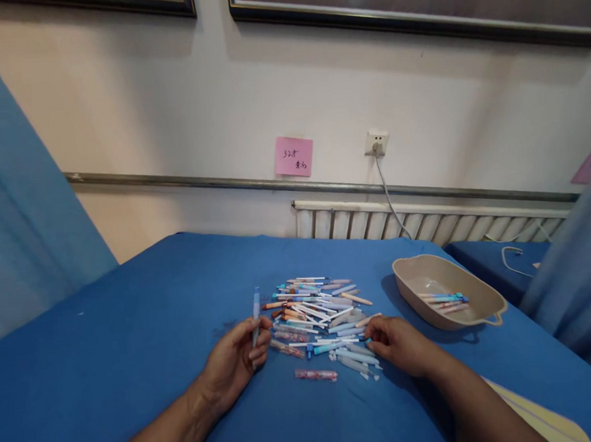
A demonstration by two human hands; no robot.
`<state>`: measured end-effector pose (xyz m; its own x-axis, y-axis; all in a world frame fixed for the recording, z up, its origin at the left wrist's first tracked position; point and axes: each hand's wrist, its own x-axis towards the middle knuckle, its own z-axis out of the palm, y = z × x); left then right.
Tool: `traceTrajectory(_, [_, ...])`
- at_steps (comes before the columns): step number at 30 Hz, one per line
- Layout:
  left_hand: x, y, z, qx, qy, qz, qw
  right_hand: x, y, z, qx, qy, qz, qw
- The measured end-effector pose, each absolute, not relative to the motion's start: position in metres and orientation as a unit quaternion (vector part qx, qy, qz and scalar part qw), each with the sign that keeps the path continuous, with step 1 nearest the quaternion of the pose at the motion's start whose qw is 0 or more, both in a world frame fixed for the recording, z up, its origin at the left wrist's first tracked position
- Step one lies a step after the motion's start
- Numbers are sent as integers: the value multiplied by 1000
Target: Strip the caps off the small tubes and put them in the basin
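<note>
My left hand [241, 354] is closed around a pale blue pen barrel [256, 305], which stands nearly upright to the left of a loose pile of pen parts [325, 306]. In the pile lie white refills, orange-brown, grey and light blue barrels, and some with a pink pattern. My right hand [396, 343] reaches the pile's right edge. Its thumb and fingers are pinched together near a small dark blue tip; what they hold, if anything, is too small to make out. A pink-patterned barrel [315, 374] lies apart at the front.
To the right stands a beige basin [447, 292] with several blue-topped pens [444, 300] in it. A yellow striped item [535, 410] lies at the lower right of the blue-covered table [134, 364]. Behind are a radiator [355, 220], a rail and a plugged-in cable. Blue curtains hang at both sides.
</note>
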<state>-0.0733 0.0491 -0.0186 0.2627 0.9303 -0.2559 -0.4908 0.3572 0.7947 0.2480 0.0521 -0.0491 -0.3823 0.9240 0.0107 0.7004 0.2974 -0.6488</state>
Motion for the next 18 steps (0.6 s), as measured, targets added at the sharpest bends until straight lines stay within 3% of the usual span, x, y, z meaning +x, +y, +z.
traceTrajectory(7, [-79, 52, -16, 292, 385, 508, 714, 246, 50, -47, -508, -790, 281, 198])
traceTrajectory(11, [-87, 58, -16, 338, 426, 532, 649, 245, 50, -48, -512, -791, 276, 193])
traceTrajectory(18, [-93, 76, -24, 586, 627, 397, 327, 242, 47, -47, -516, -792, 252, 205])
